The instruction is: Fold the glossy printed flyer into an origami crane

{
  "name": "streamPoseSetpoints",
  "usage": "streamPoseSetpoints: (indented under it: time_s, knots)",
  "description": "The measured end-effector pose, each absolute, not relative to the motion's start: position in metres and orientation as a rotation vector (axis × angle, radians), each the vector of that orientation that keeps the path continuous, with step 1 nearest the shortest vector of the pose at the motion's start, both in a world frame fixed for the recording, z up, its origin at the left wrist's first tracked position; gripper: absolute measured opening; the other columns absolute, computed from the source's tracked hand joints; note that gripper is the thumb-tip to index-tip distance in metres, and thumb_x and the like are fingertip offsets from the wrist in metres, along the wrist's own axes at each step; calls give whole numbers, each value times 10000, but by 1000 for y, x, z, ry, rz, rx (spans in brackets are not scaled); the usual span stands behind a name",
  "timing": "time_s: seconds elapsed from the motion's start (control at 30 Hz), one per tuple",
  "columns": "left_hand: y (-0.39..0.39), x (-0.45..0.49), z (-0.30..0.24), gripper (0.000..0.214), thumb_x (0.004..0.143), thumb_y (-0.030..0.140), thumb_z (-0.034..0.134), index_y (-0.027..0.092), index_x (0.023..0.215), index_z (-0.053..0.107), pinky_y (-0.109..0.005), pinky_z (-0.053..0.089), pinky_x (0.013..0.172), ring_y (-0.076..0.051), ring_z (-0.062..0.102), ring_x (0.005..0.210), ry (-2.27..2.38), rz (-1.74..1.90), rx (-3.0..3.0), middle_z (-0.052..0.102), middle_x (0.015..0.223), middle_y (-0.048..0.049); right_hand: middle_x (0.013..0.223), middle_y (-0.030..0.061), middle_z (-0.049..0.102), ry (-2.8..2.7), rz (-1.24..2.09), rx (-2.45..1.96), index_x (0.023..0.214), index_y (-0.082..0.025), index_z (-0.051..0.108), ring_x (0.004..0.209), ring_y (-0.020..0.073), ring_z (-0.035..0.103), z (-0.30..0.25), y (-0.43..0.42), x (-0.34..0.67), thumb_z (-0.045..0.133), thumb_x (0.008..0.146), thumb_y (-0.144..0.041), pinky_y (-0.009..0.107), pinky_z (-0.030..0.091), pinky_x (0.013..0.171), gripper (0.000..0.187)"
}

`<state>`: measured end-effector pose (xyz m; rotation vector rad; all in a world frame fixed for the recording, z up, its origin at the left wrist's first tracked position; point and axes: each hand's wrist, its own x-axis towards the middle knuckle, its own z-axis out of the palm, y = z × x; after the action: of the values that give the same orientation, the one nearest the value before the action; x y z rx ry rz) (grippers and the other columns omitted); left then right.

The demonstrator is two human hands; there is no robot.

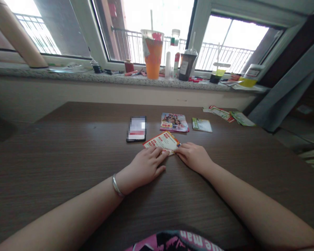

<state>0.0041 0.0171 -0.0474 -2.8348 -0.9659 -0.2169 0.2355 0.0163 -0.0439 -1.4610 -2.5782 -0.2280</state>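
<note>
An orange and white leaflet (162, 141) lies on the dark wooden table (68, 167) in front of me. My left hand (145, 167), with a silver bangle on its wrist, presses its outstretched fingers flat on the leaflet's near edge. Touching the leaflet's near right corner, my right hand (195, 157) has its fingers curled and pressed together, pinching the paper there. A black phone (136, 129) lies just left of the leaflet, screen up.
More leaflets lie beyond: a colourful one (174, 122), a green one (201, 124), others at the far right (219, 113). The windowsill holds an orange drink cup (152, 55), a dark drink (186, 64), bottles and small items. A cardboard tube (14, 33) leans at left.
</note>
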Motion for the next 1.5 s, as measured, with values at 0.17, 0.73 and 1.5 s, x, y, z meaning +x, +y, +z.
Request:
streamPoseSetpoints:
  time_s: [0.17, 0.73, 1.5]
  knots:
    - [17, 4, -48, 494, 955, 455, 421, 218, 1388, 430, -421, 377, 1015, -286, 473, 1201, -999, -229, -2826, 523, 1293, -102, 990, 41, 693, -2601, -234, -1454, 1037, -255, 690, 914, 176, 604, -44, 17, 237, 449, 968, -313, 258, 449, 727, 257]
    - [19, 2, -42, 489, 930, 413, 485, 256, 1390, 426, -418, 378, 1037, -262, 481, 1203, -964, -221, -2899, 522, 1313, -92, 1079, 41, 685, -2607, -148, -1448, 1054, -257, 710, 999, 183, 601, -46, 16, 240, 458, 956, -281, 278, 483, 818, 272]
    - [17, 3, -40, 467, 934, 402, 476, 242, 1372, 444, -430, 386, 1029, -271, 487, 1185, -973, -211, -2894, 528, 1277, -104, 1214, 14, 649, -2729, -182, -1322, 1140, -295, 679, 1042, 221, 574, -35, 8, 233, 437, 942, -248, 340, 478, 856, 316]
